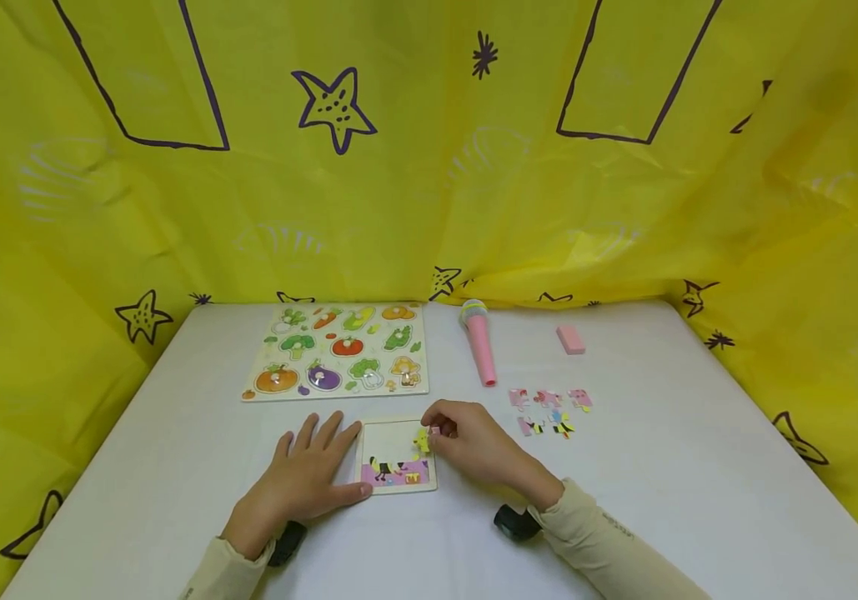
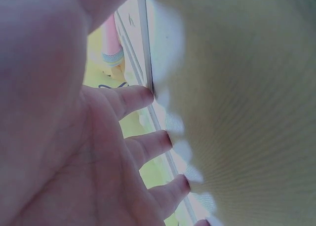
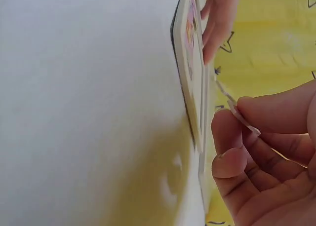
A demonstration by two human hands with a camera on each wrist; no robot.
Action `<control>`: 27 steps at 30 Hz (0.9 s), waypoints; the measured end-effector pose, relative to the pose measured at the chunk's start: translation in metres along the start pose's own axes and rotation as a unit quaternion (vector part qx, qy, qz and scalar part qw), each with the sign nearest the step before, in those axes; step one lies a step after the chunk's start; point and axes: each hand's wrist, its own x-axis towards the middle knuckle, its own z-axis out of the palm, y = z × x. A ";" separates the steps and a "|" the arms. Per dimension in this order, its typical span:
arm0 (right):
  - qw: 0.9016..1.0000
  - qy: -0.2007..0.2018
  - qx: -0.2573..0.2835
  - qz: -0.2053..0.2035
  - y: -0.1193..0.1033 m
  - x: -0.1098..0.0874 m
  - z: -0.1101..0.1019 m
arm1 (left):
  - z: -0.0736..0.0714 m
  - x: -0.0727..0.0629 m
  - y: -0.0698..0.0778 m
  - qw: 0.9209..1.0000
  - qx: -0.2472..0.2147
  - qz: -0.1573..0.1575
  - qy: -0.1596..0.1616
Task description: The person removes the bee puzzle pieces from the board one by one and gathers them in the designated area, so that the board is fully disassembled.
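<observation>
A small square puzzle tray point(image 1: 397, 490) lies on the table, its lower part filled with pieces showing a bee on pink. My left hand point(image 1: 307, 475) rests spread at its left side, with the thumb at the lower left corner and fingertips by the upper left edge. Between thumb and fingers, my right hand point(image 1: 474, 442) pinches a jigsaw piece point(image 1: 422, 440) with yellow on it, over the tray's right side. In the right wrist view the piece point(image 3: 242, 118) appears edge-on, held above the tray point(image 3: 196, 88).
Several loose jigsaw pieces point(image 1: 549, 398) lie right of the tray. Behind stand a vegetable puzzle board point(image 1: 331, 350), a pink toy microphone point(image 1: 481, 342) and a pink block point(image 1: 570, 340). A yellow curtain point(image 1: 429, 192) borders the white table point(image 1: 669, 483).
</observation>
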 end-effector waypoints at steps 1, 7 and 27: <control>1.000 0.006 0.002 0.004 0.002 -0.001 -0.001 | 0.000 0.000 0.000 1.000 -0.001 0.000 0.000; 0.996 0.019 0.071 0.049 0.009 -0.007 -0.008 | -0.001 0.000 0.000 1.000 -0.007 0.002 -0.003; 0.993 0.052 0.080 0.071 0.032 -0.038 -0.036 | 0.000 0.000 -0.003 1.000 -0.009 0.011 0.004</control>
